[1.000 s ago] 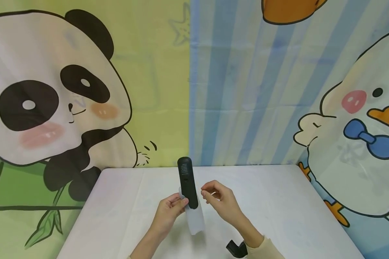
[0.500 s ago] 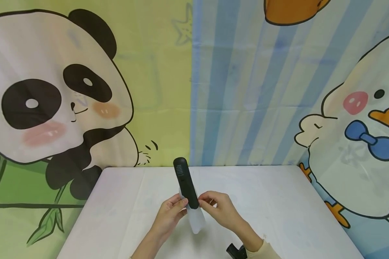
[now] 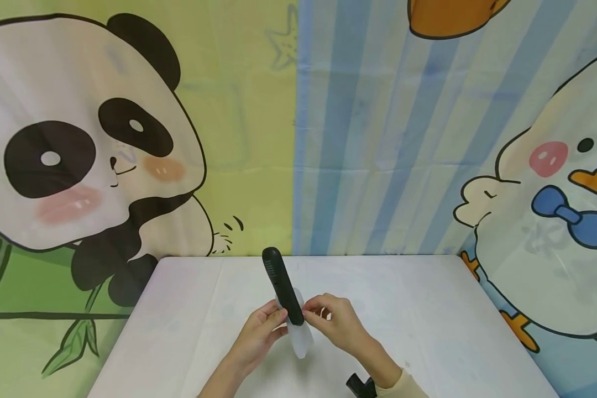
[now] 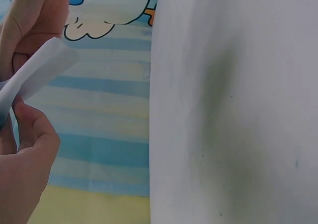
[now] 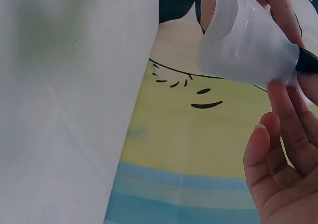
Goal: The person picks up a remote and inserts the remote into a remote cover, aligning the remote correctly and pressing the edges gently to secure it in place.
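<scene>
A slim black remote control (image 3: 283, 284) with small printed text near its top slants up in front of me. A translucent white cover (image 3: 300, 338) lies round its lower part. My left hand (image 3: 258, 331) grips both from the left, thumb against the black body. From the right, my right hand (image 3: 338, 323) pinches the edge of the cover beside the remote. In the right wrist view the wide cover (image 5: 248, 40) shows its cut-out, with right-hand fingers (image 5: 293, 129) at its edge. The left wrist view shows the cover's end (image 4: 47, 67) projecting between the two hands.
A small angled black object (image 3: 360, 386) lies on the white table (image 3: 204, 309), partly hidden by the right sleeve (image 3: 403, 386). Behind the table hang printed curtains (image 3: 249, 138) with a panda and a white bird.
The right hand has come in from a gap and now touches the cover's edge. The remote has tilted further left and turned its side more towards view.
</scene>
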